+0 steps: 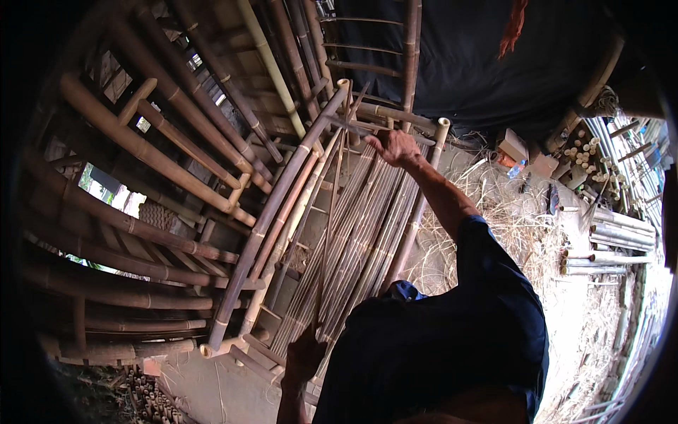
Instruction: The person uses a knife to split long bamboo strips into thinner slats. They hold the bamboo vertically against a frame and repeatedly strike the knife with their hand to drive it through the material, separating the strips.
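My left hand [305, 355], low in the view, is closed around the lower end of a long thin bamboo strip [329, 240]. The strip runs up and away over a slatted bamboo bench [367, 205]. At the bench's far end, my right hand [399, 147] is closed on what looks like a knife [347, 127]. Its dark, narrow blade points left, crossing near the strip's far end; whether they touch, I cannot tell. My right palm and fingers hide most of the handle. Round bamboo poles frame the bench on both sides.
Bamboo frames [176, 162] crowd the left side. A black sheet [466, 63] hangs at the back. To the right lie pale shavings [487, 226], stacked bamboo poles [607, 244] and a cardboard box [513, 146]. Cut bamboo pieces [152, 399] are piled at lower left.
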Available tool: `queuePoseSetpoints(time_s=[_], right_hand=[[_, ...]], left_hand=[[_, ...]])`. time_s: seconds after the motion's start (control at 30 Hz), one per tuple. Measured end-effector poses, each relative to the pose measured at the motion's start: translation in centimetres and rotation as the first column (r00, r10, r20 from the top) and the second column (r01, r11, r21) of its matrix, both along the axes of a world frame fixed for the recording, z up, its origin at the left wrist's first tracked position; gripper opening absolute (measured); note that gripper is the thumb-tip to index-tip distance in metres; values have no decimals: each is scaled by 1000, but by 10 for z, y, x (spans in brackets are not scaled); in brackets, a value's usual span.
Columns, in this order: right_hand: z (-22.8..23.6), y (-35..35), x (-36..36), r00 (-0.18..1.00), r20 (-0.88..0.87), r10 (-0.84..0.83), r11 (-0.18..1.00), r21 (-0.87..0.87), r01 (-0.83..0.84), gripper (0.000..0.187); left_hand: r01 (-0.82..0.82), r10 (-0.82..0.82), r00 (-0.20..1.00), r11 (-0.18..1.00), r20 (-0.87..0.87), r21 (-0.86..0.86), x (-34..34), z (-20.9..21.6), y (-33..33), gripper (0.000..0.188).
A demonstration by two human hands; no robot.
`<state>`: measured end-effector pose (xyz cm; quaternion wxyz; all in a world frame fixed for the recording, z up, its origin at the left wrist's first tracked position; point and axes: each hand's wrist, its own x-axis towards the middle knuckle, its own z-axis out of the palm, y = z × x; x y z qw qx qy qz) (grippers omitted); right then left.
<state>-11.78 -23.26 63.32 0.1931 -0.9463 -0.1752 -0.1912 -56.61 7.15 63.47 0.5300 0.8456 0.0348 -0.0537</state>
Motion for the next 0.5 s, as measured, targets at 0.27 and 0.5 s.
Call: queuePoseSetpoints(time_s=[0.27,0.5], right_hand=[[19,-98,93,826,-128,-549,784,262,563,87],[55,-60,16,966,-187,-177,813,526,251,86]], left_hand=[[-37,48,959,998,-280,43,-82,10,29,36],[-26,35,991,997,-132,76,11,-20,14,32]])
